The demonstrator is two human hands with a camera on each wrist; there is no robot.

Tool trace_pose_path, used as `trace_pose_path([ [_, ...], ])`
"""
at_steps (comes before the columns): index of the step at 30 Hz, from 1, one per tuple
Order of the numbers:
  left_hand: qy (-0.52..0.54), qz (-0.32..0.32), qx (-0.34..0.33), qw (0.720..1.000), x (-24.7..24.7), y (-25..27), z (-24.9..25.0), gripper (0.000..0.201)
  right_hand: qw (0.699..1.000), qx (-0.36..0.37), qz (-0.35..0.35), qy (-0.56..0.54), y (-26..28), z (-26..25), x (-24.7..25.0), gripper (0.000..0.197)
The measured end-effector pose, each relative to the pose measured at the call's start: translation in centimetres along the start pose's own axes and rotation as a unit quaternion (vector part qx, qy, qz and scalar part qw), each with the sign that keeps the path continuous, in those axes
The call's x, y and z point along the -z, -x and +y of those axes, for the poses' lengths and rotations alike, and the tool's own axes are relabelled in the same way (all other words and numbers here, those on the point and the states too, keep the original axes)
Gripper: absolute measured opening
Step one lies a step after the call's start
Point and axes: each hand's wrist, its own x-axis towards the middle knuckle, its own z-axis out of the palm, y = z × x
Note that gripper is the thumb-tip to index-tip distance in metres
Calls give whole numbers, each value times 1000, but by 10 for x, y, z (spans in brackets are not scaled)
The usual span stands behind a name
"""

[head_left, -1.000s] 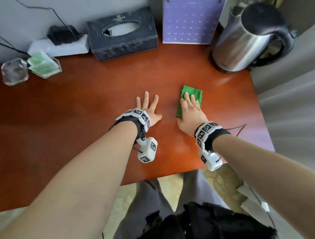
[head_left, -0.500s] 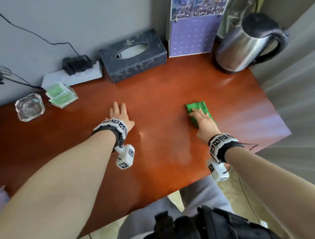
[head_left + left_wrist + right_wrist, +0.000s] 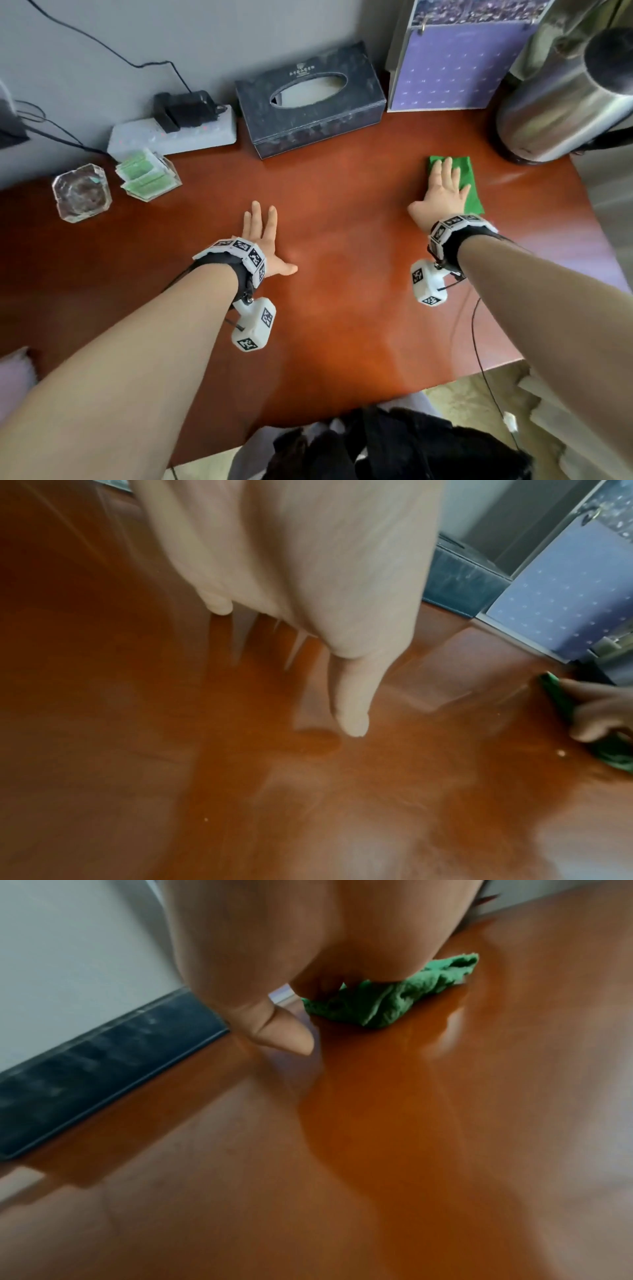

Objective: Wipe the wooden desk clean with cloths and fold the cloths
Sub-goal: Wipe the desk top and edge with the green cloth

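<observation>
A person's right hand (image 3: pixel 442 192) presses a crumpled green cloth (image 3: pixel 469 185), grip flat and open, onto the glossy reddish-brown wooden tabletop (image 3: pixel 342 308) near a steel kettle (image 3: pixel 561 113); the left hand (image 3: pixel 260 240) rests open-palmed. Tissue-box (image 3: pixel 308 102) lettering is illegible.

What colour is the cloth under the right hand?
Green cloth, plain, no pattern; the head view shows it best.

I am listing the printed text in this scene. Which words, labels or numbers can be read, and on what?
None can be read.
Tissue box: small pale logo and line of text, too blurred.
Calendar: grid of pale marks, too small.
Wrist bands: only black-and-white square codes, no words.
</observation>
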Motion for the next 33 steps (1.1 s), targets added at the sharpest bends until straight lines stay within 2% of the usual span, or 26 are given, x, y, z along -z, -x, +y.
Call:
trace_pose_path([
  [4, -20, 15, 13, 1000, -9, -1, 6, 135, 989, 126, -46, 69, -13, -68, -7, 97],
  [6, -42, 40, 29, 998, -14, -5, 12, 139, 965, 217, -77, 125, -4, -101, -22, 99],
  [9, -68, 84, 48, 993, -25, -10, 17, 145, 911, 345, -123, 188, 27, -135, -51, 100],
  [12, -86, 111, 48, 989, -29, -14, 15, 150, 886, 399, -148, 187, 31, -135, -57, 91],
  [14, -80, 107, 49, 990, -29, -15, 15, 149, 893, 398, -149, 146, 14, -121, -46, 85],
  [16, -79, 94, 50, 991, -28, -15, 16, 147, 917, 366, -125, 102, -7, -103, -30, 82],
  [18, -80, 86, 51, 992, -27, -16, 15, 147, 945, 311, -82, 63, -28, -79, -13, 82],
  [21, -64, 86, 46, 993, -27, -19, 14, 146, 981, 189, -18, 42, -55, -40, 11, 81],
  [23, -74, 88, 49, 992, -28, -19, 12, 147, 991, 130, -6, 42, -64, -28, 20, 79],
  [26, -91, 91, 50, 990, -30, -18, 10, 148, 995, 92, -10, 40, -61, -39, 14, 77],
  [28, -98, 100, 49, 989, -30, -18, 10, 148, 991, 115, -22, 59, -46, -58, 1, 78],
  [30, -91, 104, 45, 989, -29, -17, 11, 147, 976, 193, -49, 93, -20, -80, -18, 80],
  [33, -109, 102, 62, 987, -27, -15, 16, 147, 934, 314, -107, 133, 29, -110, -51, 81],
])
